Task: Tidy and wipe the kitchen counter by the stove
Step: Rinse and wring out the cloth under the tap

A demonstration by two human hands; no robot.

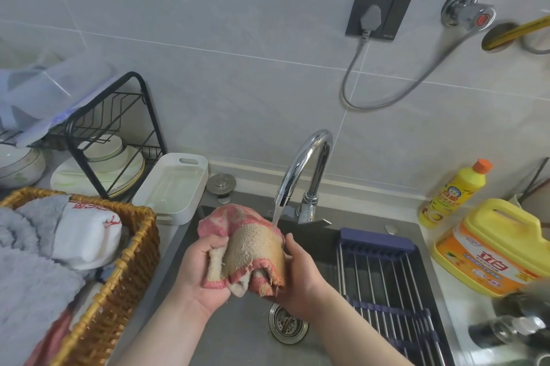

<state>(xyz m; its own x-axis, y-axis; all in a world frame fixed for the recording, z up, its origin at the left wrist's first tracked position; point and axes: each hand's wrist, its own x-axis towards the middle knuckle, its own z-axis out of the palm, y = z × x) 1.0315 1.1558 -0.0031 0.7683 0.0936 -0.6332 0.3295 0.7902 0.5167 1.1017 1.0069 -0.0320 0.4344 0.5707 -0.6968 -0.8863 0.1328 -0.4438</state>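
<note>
A worn pink and tan cloth (pixel 248 242) is bunched between both my hands over the steel sink (pixel 238 333). My left hand (pixel 201 273) grips its left side and my right hand (pixel 300 279) grips its right side. Water runs from the chrome faucet (pixel 306 169) onto the top of the cloth. The sink drain (pixel 287 325) shows just below my right wrist.
A wicker basket (pixel 119 285) of folded towels sits at the left. Behind it stand a black dish rack (pixel 116 133) with plates and a white tray (pixel 174 187). A purple drying rack (pixel 387 282) spans the sink's right side. Yellow detergent bottles (pixel 452 193) (pixel 500 249) stand at the right.
</note>
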